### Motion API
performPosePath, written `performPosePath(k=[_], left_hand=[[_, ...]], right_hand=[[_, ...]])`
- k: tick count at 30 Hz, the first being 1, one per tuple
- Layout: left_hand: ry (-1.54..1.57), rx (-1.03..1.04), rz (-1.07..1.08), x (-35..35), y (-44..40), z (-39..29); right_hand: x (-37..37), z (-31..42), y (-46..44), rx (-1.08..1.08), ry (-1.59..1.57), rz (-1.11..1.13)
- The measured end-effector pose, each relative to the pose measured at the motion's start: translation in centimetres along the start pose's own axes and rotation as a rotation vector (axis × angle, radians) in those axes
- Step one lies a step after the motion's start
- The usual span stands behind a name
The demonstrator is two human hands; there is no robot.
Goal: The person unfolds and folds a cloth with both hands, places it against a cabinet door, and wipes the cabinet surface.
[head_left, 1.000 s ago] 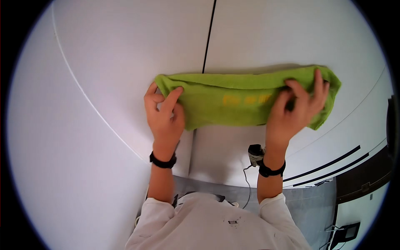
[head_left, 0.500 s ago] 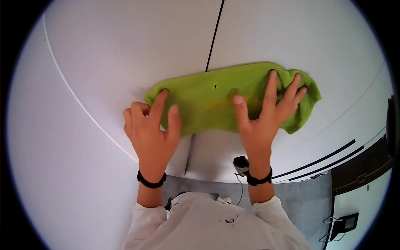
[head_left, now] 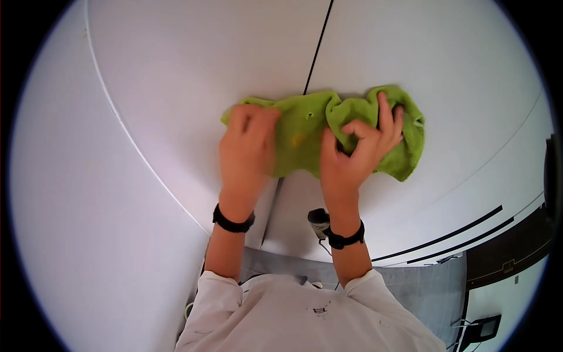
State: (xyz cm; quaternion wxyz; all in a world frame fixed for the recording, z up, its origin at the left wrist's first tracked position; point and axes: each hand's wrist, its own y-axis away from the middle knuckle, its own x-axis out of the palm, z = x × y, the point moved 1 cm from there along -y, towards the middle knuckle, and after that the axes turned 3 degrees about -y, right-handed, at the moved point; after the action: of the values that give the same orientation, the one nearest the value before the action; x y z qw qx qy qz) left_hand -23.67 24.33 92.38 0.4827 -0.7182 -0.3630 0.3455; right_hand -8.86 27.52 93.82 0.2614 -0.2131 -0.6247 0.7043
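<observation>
A lime-green cloth (head_left: 293,152) with a small hole and an orange stain lies on the white tabletop (head_left: 193,76), its right half bunched into folds. My left hand (head_left: 246,152) is at the cloth's left end, slightly blurred, its fingers curled down and closed on the fabric; the fingertips are partly hidden. On the right part, my right hand (head_left: 358,149) gathers a raised fold between thumb and index finger, while the other fingers rest bent on the crumpled fabric. Each wrist wears a black band.
A dark seam (head_left: 319,47) runs across the tabletop, passing under the cloth. A small black-and-grey object with a cord (head_left: 318,220) is by my right wrist. Grey floor (head_left: 410,287) shows past the near edge, with a black-framed item (head_left: 484,330) at lower right.
My hands have come closer together, and the fingers have gone from spread to curled. The flat cloth has become shorter and bunched up, mainly at its right half.
</observation>
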Motion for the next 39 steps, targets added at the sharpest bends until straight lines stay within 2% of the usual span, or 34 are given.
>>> performPosePath(k=[3, 7, 11, 13, 16, 17, 19, 28, 32, 34, 39], left_hand=[[0.011, 0.095, -0.013, 0.7, 0.2, -0.6], [-0.029, -0.03, -0.063, 0.2, 0.3, -2.2], [-0.062, -0.111, -0.006, 0.5, 0.5, -1.2], [0.135, -0.119, -0.042, 1.0, 0.8, -0.4], [0.227, -0.186, -0.034, 1.4, 0.3, -1.3], [0.234, -0.183, -0.029, 1.4, 0.2, -1.4], [0.054, -0.105, 0.034, 1.3, 0.3, -1.5], [-0.017, 0.056, 0.021, 0.3, 0.5, 0.0], [-0.034, 0.071, 0.032, -0.1, 0.1, 0.0], [-0.06, 0.054, 0.106, 0.2, 0.2, 0.1], [0.015, 0.04, 0.143, -0.1, 0.3, 0.7]], right_hand=[[0.0, 0.4, 0.1, -0.095, 0.054, 0.078], [0.4, 1.0, 0.4, -0.076, 0.166, 0.154], [0.2, 2.1, 0.2, -0.048, 0.121, 0.154], [0.2, 1.7, 0.4, -0.061, 0.18, 0.224], [-0.2, 1.3, 0.3, -0.044, 0.184, 0.233], [-0.1, 1.1, 0.3, -0.041, 0.193, 0.23], [0.0, 1.0, 0.3, -0.064, 0.188, 0.192], [-0.3, 1.6, 0.2, -0.114, 0.19, 0.298], [0.4, 1.4, 0.6, -0.175, 0.217, 0.247], [0.5, 1.9, 0.6, -0.082, 0.169, 0.317], [0.8, 1.9, 0.3, -0.106, 0.13, 0.289]])
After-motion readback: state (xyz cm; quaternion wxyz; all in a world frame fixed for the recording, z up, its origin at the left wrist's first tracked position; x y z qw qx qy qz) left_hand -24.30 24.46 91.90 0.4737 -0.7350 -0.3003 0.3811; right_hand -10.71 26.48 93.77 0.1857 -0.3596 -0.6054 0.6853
